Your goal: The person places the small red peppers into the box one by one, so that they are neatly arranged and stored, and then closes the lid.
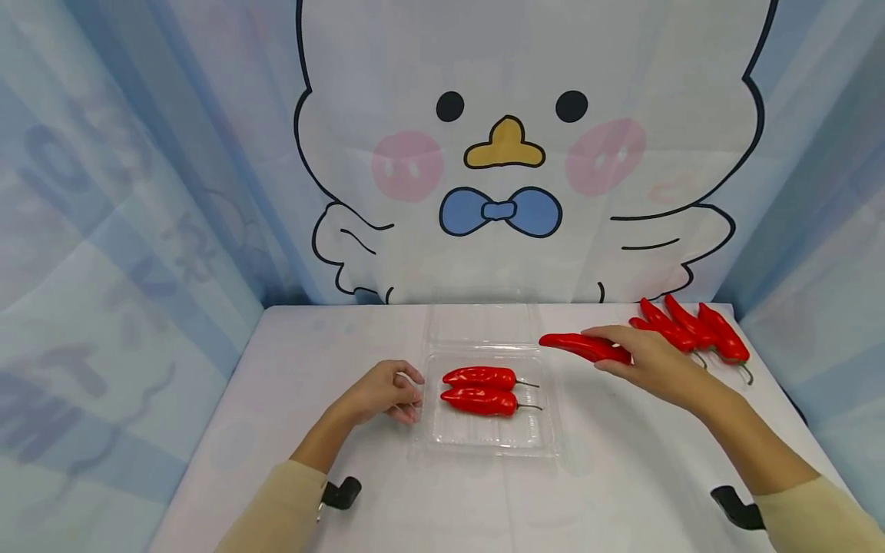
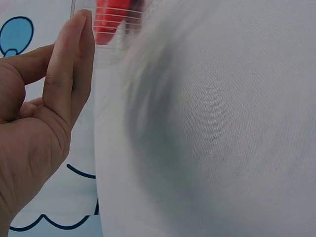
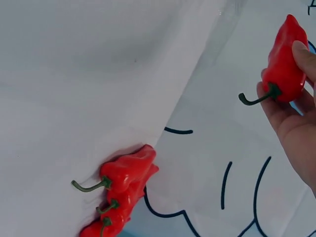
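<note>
Two red chili peppers lie side by side in a clear plastic box, stems pointing right. My right hand grips another red pepper above the table, just right of the box. In the right wrist view that held pepper shows its green stem, between thumb and fingers. My left hand hovers at the box's left side with fingers loosely bent and nothing in them. The left wrist view shows the left hand near the box's ribbed wall; I cannot tell whether it touches.
Several more red peppers lie in a heap at the table's back right corner. The box's clear lid lies folded back behind it. A printed curtain stands along the back edge of the white table.
</note>
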Action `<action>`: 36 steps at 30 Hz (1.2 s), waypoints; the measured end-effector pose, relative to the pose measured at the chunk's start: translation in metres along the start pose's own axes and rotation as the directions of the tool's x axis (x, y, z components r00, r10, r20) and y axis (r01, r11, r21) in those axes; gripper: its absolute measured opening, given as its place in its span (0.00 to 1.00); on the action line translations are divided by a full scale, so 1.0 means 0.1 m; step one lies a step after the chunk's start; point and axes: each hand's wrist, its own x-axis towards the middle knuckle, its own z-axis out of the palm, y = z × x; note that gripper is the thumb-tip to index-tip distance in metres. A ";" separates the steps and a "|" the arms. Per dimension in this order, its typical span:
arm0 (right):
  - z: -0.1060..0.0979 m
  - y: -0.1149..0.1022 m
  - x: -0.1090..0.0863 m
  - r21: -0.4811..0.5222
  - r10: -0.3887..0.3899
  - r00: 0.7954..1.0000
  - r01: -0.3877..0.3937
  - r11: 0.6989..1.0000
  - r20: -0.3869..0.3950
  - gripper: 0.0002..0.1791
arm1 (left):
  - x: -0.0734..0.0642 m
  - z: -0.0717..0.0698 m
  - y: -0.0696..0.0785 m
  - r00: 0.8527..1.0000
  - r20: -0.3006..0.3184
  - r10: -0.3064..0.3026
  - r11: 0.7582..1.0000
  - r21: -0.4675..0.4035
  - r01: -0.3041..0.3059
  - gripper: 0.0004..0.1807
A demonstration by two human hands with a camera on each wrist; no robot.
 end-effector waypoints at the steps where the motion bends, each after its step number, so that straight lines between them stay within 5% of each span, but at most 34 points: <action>1: 0.00 -0.02 0.01 0.003 0.002 1.000 -0.002 1.000 0.012 0.38 | 0.00 0.00 0.00 1.000 0.000 -0.002 1.000 0.001 0.002 0.16; 16: 0.10 -0.32 0.23 0.043 -0.071 0.993 0.067 0.997 0.096 0.34 | 0.00 0.00 0.01 1.000 -0.010 -0.019 1.000 0.022 0.020 0.16; 36: 0.43 -0.64 0.46 0.125 -0.209 0.950 0.184 0.975 0.233 0.27 | 0.01 0.00 0.00 1.000 0.001 -0.023 1.000 0.020 0.023 0.16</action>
